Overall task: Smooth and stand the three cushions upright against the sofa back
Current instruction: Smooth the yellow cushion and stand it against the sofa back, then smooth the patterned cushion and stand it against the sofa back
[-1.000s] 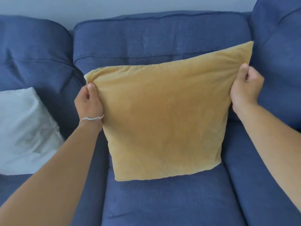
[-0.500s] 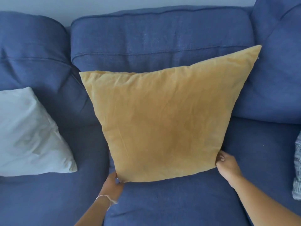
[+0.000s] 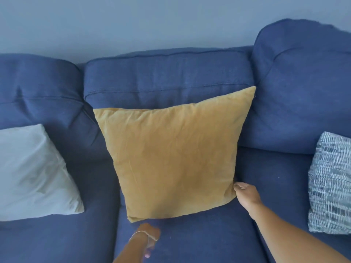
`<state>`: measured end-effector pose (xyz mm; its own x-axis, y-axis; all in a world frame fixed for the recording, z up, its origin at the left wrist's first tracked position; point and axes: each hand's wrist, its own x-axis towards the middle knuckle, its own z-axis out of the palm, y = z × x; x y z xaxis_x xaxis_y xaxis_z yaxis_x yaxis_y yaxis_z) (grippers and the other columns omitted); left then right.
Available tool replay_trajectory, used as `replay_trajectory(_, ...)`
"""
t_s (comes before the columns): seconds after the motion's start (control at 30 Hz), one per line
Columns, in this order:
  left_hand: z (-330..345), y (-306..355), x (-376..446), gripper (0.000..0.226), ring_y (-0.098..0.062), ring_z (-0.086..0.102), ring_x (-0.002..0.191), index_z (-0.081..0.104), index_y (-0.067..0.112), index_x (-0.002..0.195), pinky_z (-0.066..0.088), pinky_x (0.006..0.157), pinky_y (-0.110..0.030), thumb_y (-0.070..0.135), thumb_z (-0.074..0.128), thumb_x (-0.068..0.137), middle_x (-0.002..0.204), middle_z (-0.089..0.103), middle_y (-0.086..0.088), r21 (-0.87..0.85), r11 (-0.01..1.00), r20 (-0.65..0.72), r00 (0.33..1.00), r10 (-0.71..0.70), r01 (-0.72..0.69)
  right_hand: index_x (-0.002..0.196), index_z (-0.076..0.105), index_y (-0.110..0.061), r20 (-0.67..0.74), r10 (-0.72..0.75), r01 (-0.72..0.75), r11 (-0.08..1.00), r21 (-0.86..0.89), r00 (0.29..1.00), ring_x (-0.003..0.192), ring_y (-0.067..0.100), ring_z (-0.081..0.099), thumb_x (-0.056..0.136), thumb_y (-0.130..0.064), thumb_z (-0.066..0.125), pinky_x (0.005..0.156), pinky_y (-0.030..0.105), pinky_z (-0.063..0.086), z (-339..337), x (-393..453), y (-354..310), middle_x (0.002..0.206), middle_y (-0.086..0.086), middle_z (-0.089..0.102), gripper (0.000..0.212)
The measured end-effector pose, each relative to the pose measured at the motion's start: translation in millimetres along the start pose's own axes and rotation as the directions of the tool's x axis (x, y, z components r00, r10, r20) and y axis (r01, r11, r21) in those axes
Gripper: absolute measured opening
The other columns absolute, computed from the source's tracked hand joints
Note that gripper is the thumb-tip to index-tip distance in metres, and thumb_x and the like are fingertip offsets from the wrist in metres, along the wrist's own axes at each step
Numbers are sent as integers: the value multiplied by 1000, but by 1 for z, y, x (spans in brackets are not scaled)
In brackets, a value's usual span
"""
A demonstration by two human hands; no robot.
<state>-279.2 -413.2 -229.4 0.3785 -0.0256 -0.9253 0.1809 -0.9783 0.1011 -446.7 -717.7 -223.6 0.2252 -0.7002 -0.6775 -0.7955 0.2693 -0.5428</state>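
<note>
A mustard yellow cushion [image 3: 171,160] stands upright on the middle seat and leans against the blue sofa back [image 3: 167,78]. My right hand [image 3: 247,194] is at the cushion's lower right corner, with curled fingers pinching its edge. Just below the lower left corner, my left hand [image 3: 149,237] hangs off the cushion with a thin band on the wrist and nothing in it. A pale grey-white cushion [image 3: 32,175] lies slumped on the left seat. At the right edge, a blue-and-white patterned cushion [image 3: 330,185] rests on the right seat, partly cut off.
The sofa has three blue back cushions, and the right one [image 3: 303,88] bulges higher and further forward. Bare blue seat [image 3: 199,240] lies in front of the yellow cushion. A plain pale wall [image 3: 133,23] rises behind the sofa.
Both hands dropped from the yellow cushion's top corners to its bottom corners. My left hand then came off it and drew back. The view pulled back, showing the patterned cushion.
</note>
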Motion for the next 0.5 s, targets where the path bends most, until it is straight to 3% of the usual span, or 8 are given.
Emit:
replay_trajectory(0.07,19,25,-29,32,-22,53,59,60,11,99,44,60,-31,35,56,79,78,62,-8,-38,989,-36,990,140,-141,130,68,-16,-24,-43,44,998,47,999,125,27,60,102,-30,53,103,38,46,-14,-12,-14,135,6,67,35)
replay_trajectory(0.1,25,40,-43,31,-21,54,61,59,11,100,45,61,-29,35,55,81,79,60,-5,-2,964,-69,962,266,-267,134,65,-18,-25,-84,86,995,51,996,128,26,59,102,-33,53,105,38,45,-19,-17,-22,137,5,66,38)
replay_trajectory(0.2,41,85,-75,42,-23,64,106,53,16,132,54,76,-31,32,50,94,126,59,-2,153,854,-131,847,516,-497,138,61,-18,23,-236,232,966,110,971,127,18,59,103,-32,53,109,34,44,-40,-32,-45,140,2,64,39)
replay_trajectory(0.27,53,109,-97,46,-22,60,112,46,19,141,55,77,-34,30,49,96,138,50,0,168,808,-150,795,588,-565,136,63,-19,32,-335,325,931,166,942,119,10,59,103,-27,52,104,27,43,-61,-44,-56,136,-3,65,36)
replay_trajectory(0.4,87,135,-125,47,-24,62,68,40,20,144,52,37,-28,27,46,98,135,39,3,258,752,-111,755,647,-607,126,71,-25,-94,-403,412,900,139,911,120,8,59,101,-24,48,100,24,43,-115,-52,-41,130,-7,67,33)
replay_trajectory(0.5,123,148,-136,47,-27,60,61,39,22,144,53,34,-33,28,44,98,126,38,4,300,696,-62,715,696,-652,123,72,-19,-202,-431,440,898,1,879,115,10,59,100,-19,51,98,20,38,-164,-46,-3,127,-2,67,31)
